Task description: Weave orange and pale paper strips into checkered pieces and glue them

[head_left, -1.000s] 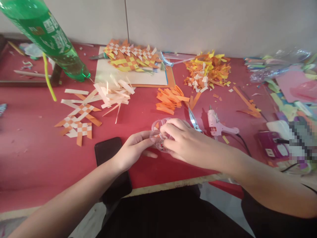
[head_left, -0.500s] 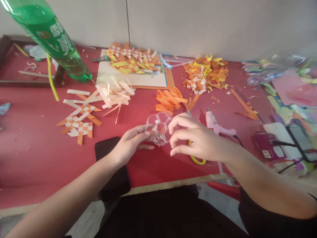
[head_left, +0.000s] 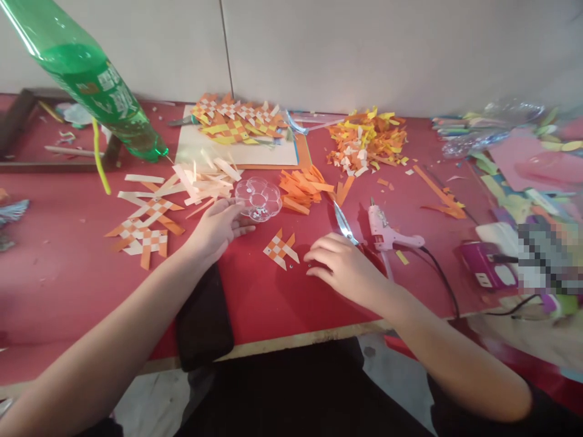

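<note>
My left hand [head_left: 217, 229] holds the rim of a small clear flower-shaped plastic box [head_left: 259, 199] with tiny beads in it, set on the red table [head_left: 68, 279] beside a heap of orange paper strips [head_left: 303, 185]. My right hand [head_left: 344, 264] rests on the table with its fingers bent and pressed together. Its fingertips are at a tiny dark speck [head_left: 310, 265] that I cannot make out. A small orange-and-white woven paper fish [head_left: 280, 249] lies between my two hands, touched by neither.
Scissors [head_left: 344, 224] and a pink glue gun [head_left: 387, 230] with its cord lie right of my right hand. A black phone [head_left: 203, 315] overhangs the table's front edge. A tilted green bottle [head_left: 95, 91], woven pieces [head_left: 146, 224], pale strips [head_left: 200, 179] and paper scraps [head_left: 367, 142] lie around.
My left hand has carried the clear box away and to the left, setting it by the orange strips. My right hand left the box and came down onto the table; the woven fish is now uncovered.
</note>
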The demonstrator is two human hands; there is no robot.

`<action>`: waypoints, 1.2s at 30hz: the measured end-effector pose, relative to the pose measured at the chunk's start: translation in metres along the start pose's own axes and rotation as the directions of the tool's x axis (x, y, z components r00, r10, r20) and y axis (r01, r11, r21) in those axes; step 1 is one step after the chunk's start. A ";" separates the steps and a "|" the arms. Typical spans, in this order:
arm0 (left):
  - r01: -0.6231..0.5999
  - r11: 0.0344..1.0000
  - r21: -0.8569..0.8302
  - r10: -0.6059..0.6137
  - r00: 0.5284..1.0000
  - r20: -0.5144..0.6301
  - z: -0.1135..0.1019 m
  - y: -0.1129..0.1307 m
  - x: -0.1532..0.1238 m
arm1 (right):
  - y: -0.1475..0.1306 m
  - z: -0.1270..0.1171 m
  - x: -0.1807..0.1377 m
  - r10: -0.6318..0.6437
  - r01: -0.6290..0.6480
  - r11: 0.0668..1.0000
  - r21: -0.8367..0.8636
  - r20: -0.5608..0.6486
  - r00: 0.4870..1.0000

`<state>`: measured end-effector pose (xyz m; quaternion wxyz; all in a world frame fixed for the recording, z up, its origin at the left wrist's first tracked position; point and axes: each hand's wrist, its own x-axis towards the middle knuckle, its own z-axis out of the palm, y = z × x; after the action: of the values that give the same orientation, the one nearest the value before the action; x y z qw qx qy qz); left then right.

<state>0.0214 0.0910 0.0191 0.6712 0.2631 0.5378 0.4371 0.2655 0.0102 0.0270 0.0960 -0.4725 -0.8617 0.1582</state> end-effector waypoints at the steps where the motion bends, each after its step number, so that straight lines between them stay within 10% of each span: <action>1: -0.005 1.000 -0.007 0.005 1.000 0.001 0.001 -0.001 -0.001 | -0.002 -0.001 0.000 -0.008 0.008 1.000 0.008 -0.008 1.000; 15: 0.035 0.999 0.033 -0.037 0.997 0.066 0.001 -0.010 -0.027 | -0.021 0.014 0.019 -0.134 0.133 0.991 -0.029 -0.025 0.991; 23: 0.062 0.996 0.069 -0.069 0.993 0.092 0.007 -0.011 -0.046 | -0.016 -0.001 0.035 -0.089 0.066 0.996 -0.064 -0.476 0.875; 28: 0.044 0.996 0.075 -0.052 0.993 0.106 0.010 -0.008 -0.046 | -0.010 -0.008 0.039 -0.112 0.093 0.994 -0.064 -0.485 0.867; 32: -0.049 0.996 0.080 0.044 0.997 0.056 0.010 -0.008 -0.020 | 0.024 -0.029 0.018 0.007 -0.079 0.992 -0.103 -0.568 0.823; 36: -0.070 0.980 0.186 0.071 0.997 0.004 0.012 -0.006 0.013 | 0.082 -0.046 -0.024 0.350 -0.477 0.838 -0.267 -0.407 0.844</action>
<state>0.0352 0.1009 0.0113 0.6270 0.3428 0.5677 0.4087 0.3564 0.0397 0.0396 0.1192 -0.6793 -0.7208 -0.0687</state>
